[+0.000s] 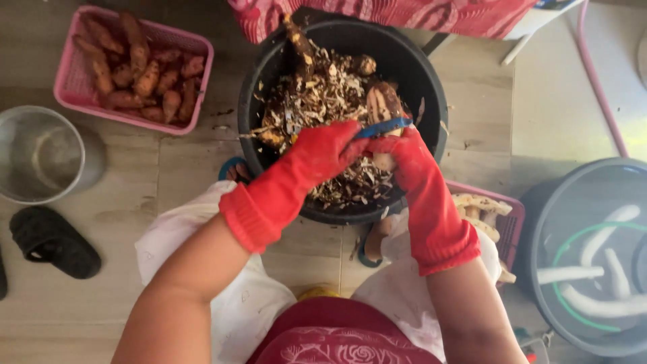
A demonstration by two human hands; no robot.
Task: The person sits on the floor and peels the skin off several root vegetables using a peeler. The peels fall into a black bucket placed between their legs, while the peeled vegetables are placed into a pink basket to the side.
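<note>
Both my hands wear red rubber gloves and work over a black bucket [421,74] filled with brown peelings. My left hand [320,155] grips a blue-handled peeler [383,127] that lies across a half-peeled brown tuber [383,108]. My right hand [404,158] holds that tuber from below, over the peel heap. The two hands touch at the fingers.
A pink basket [67,74] of unpeeled brown tubers stands at the back left, with a metal pot [40,155] and a black sandal [50,241] beside it. Another pink basket [509,219] with peeled pale tubers sits at my right. A grey tub [579,182] of water holds white peeled pieces.
</note>
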